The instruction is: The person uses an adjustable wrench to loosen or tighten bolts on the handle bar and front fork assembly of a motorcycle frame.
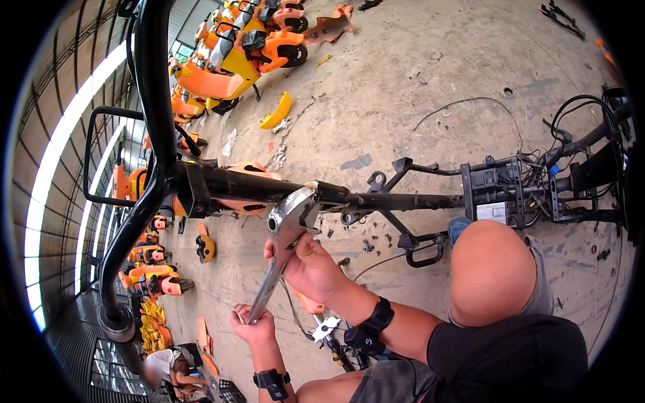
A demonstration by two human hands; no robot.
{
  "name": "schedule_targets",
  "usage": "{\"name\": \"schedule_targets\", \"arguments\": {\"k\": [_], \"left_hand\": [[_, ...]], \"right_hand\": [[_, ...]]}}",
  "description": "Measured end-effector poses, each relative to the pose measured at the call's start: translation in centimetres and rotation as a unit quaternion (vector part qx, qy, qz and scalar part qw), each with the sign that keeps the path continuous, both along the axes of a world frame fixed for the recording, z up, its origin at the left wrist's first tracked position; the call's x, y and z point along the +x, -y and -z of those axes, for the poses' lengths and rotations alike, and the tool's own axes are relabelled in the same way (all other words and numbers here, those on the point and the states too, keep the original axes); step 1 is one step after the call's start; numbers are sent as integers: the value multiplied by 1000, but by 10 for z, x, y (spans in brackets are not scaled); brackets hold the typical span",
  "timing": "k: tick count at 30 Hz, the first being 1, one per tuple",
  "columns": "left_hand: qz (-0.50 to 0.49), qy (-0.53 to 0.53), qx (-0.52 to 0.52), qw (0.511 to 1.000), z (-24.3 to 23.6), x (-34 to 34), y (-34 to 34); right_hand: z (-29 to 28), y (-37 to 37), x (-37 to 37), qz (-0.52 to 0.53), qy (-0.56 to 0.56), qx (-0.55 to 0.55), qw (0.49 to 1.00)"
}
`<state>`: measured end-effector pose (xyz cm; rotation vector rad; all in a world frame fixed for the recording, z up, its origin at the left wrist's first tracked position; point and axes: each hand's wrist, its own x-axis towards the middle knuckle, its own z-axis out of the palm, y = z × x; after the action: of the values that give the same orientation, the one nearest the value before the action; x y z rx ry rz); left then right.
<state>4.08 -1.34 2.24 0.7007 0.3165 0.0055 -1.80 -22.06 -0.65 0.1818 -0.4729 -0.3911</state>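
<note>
A large silver adjustable wrench slants up toward the black steering tube of a stripped scooter frame. Its jaws are at the collar where that tube meets the frame; whether they grip it tightly I cannot tell. My left hand is closed around the lower end of the handle. Just below the wrench head, my right hand holds the same tool, thumb and fingers near its adjusting part. Black handlebars rise at the left end of the tube.
Wiring and a battery bracket sit on the frame at right, beside my bent knee. A yellow cover and small bolts lie on the concrete floor. Orange and yellow scooters stand behind. Another person bends down at lower left.
</note>
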Motion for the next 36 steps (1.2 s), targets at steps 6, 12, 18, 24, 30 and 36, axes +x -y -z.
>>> {"name": "schedule_targets", "arguments": {"k": [6,12,18,24,30,36], "left_hand": [[1,42,-47,998,-27,-12,-17],[-8,333,34,942,-92,-27,-46],[25,281,49,958,-77,-41,-22],[14,143,81,986,-35,-31,-15],[-13,128,70,989,-36,-25,-13],[-11,106,5,994,-44,-20,-12]], "right_hand": [[-13,-13,-3,-12,-18,61,998],[-35,-20,-10,-79,45,137,986],[-29,-13,-12,-64,26,124,990],[-11,-11,-5,-33,-10,71,997],[-8,-6,-6,-36,24,43,998],[-14,0,-7,-40,78,52,995]]}}
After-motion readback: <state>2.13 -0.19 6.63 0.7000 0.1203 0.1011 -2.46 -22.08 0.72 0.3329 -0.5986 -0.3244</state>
